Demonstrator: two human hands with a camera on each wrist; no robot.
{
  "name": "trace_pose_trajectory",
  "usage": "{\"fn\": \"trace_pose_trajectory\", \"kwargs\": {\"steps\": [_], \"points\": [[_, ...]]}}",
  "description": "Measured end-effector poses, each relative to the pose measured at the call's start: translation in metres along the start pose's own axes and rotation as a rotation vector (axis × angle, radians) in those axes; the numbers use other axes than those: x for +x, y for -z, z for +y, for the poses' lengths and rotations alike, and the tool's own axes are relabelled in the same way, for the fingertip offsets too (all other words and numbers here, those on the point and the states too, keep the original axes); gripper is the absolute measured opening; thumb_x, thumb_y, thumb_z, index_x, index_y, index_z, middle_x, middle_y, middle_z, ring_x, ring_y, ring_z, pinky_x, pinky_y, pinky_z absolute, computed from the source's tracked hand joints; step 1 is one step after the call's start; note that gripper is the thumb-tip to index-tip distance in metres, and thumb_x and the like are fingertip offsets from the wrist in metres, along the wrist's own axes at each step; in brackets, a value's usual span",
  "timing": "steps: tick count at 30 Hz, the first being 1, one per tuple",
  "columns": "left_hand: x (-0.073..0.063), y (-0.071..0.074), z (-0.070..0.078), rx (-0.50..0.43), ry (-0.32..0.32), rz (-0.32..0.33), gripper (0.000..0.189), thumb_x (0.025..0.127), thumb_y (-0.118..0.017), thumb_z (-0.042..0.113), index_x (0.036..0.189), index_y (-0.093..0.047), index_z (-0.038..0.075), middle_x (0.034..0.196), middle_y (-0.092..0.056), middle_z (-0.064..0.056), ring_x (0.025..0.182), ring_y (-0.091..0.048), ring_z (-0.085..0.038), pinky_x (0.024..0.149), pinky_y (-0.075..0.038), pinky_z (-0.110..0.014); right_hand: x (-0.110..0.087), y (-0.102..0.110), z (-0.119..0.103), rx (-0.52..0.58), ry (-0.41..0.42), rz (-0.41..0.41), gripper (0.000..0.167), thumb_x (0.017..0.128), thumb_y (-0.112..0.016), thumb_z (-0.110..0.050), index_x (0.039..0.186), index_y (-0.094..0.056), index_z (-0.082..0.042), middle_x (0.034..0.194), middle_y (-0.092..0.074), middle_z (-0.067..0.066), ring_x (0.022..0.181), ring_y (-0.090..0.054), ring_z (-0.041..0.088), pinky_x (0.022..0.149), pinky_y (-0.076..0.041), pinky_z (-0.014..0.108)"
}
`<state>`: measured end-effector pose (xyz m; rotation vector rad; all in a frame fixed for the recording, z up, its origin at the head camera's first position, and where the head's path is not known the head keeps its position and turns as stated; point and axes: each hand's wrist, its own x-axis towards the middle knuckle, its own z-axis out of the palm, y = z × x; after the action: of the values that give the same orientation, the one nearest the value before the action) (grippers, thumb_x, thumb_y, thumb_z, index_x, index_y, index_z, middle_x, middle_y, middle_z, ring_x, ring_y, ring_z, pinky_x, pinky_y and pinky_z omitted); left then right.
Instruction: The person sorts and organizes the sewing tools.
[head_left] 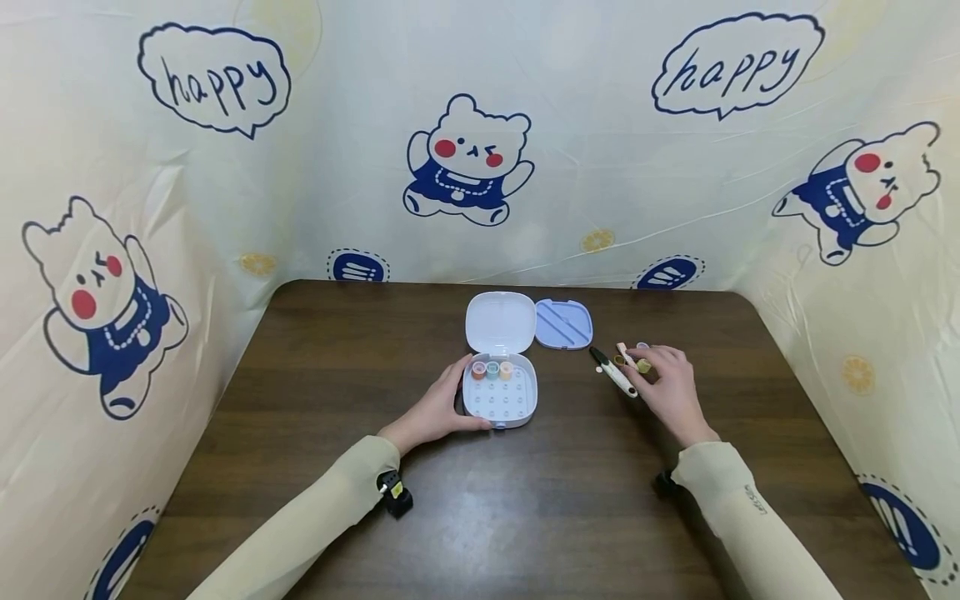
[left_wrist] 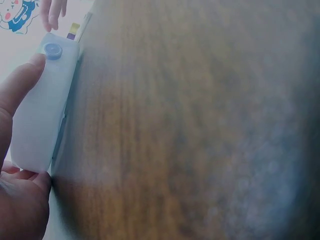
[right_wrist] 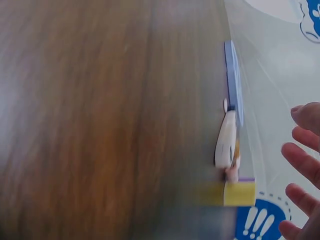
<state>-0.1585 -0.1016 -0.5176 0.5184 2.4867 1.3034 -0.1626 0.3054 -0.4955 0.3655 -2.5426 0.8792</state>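
A white box [head_left: 471, 412] with rows of small pegs sits with its lid [head_left: 501, 323] folded back. Three thread spools, brown-orange [head_left: 479, 370], teal [head_left: 492, 370] and peach [head_left: 506, 371], stand in its back row. My left hand [head_left: 431, 410] grips the box's left side, thumb along the front near a round blue button [left_wrist: 53, 50]. Over a small group of items at the right is my right hand [head_left: 671, 387], its fingers apart and nothing seen between them in the right wrist view. Below it are a yellow spool [right_wrist: 239, 193], a pink piece [head_left: 626, 353] and black-and-white thread snips [head_left: 615, 373].
A lavender slotted panel [head_left: 564, 324] lies behind the snips, beside the raised lid. Dark wood table [head_left: 540, 517] surrounds everything, with a printed curtain [head_left: 585, 167] along its back and sides.
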Motion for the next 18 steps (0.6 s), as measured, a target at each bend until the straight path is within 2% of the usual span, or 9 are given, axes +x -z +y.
{"fn": "trace_pose_trajectory", "kwargs": {"steps": [8,18], "points": [[0.001,-0.001,-0.003,-0.003,0.0,0.004,0.127,0.076,-0.094,0.045,0.167,-0.013,0.01,0.167,-0.026,-0.017,0.153,-0.03,-0.029,0.124,-0.027,-0.049,-0.006,0.01,0.015,-0.028,-0.051,0.045,0.026,0.087,-0.082,-0.004,0.111,-0.076,0.002,0.11,-0.072,0.026,0.111,-0.052,0.05,0.094,-0.034,0.069],[0.0,-0.001,-0.003,0.0,-0.002,0.002,0.126,0.076,-0.094,0.045,0.167,-0.013,0.01,0.167,-0.026,-0.017,0.153,-0.03,-0.03,0.124,-0.027,-0.05,-0.012,0.012,0.033,-0.035,-0.145,0.021,0.026,0.091,-0.079,-0.009,0.115,-0.075,-0.001,0.116,-0.071,0.026,0.116,-0.05,0.05,0.097,-0.029,0.071]]}}
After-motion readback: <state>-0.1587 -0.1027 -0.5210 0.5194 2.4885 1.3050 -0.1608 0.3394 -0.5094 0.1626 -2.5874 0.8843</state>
